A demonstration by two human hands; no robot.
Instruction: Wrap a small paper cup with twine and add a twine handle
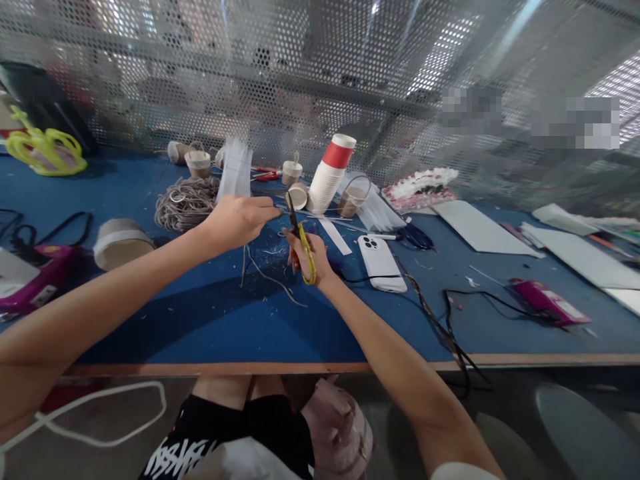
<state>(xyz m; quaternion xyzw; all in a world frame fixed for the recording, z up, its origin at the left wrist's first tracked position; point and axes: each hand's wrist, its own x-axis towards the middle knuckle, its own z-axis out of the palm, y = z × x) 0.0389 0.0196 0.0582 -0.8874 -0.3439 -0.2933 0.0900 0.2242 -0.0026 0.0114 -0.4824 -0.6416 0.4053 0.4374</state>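
Note:
My right hand [311, 259] grips yellow-handled scissors [306, 250], whose dark blades point up and away from me. Left of the blades, my left hand [243, 219] is closed in a pinch, apparently on thin grey-brown twine [267, 272]; its strands trail below the hand over the blue table. The exact pinch point is too small to make out. Behind my left wrist sits a bundle of grey cord [186, 203]. Just past the scissors, a small paper cup [299, 196] lies on its side beside a tall stack of white paper cups [326, 183].
A white phone [382, 264] and black cables lie right of my hand. Purple glue guns [550, 301] rest at both sides. Small handled cups [354, 199], clear glue sticks [235, 167] and a yellow basket-like item [46, 152] stand toward the perforated metal screen [280, 80].

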